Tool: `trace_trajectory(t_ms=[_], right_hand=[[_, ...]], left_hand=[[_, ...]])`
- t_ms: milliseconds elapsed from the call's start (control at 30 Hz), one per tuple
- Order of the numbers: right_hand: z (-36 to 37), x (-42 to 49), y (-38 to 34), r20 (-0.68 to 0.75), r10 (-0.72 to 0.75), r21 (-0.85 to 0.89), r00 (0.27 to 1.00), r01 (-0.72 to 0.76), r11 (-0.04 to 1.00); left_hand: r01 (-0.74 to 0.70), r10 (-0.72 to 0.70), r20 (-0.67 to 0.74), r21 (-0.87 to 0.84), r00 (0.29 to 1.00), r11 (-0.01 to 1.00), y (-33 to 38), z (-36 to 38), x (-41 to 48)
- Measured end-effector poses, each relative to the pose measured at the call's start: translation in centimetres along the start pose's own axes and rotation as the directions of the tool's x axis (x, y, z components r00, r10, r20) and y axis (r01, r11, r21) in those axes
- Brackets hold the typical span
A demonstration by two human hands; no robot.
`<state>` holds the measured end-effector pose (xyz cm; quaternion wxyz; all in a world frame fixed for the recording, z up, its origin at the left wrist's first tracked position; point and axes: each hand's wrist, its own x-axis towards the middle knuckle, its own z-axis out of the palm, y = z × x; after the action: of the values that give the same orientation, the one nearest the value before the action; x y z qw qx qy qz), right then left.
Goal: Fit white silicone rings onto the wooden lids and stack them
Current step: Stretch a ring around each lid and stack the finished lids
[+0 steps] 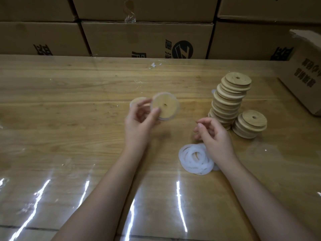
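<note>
Near the middle of the tabletop, my left hand (140, 119) pinches a round pale wooden lid with a small centre hole (165, 108) between thumb and fingertips, with a translucent white silicone ring (176, 106) around its rim. I reckon the ring wants pressing down evenly all round before I lay this lid on the ringed lid (136, 101) just behind my fingers. My right hand (215, 136) hovers loosely curled and empty above the pile of loose white rings (194, 160). The stacks of bare wooden lids (227, 101) stand toward the right edge.
</note>
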<state>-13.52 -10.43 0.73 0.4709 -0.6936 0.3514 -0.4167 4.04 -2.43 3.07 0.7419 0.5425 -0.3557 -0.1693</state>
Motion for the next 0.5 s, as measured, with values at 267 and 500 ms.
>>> trace_trajectory(t_ms=[267,500], right_hand=[[0.0,0.0,0.2,0.011,0.01,-0.01,1.0,-0.01,1.0],[0.0,0.0,0.0,0.011,0.025,-0.009,1.0,-0.025,1.0]], left_hand=[[0.042,-0.014,-0.294,0.089,0.956,0.995,-0.7,-3.0,2.3],[0.09,-0.047,-0.272,0.145,0.961,0.985,-2.0,-3.5,2.9]])
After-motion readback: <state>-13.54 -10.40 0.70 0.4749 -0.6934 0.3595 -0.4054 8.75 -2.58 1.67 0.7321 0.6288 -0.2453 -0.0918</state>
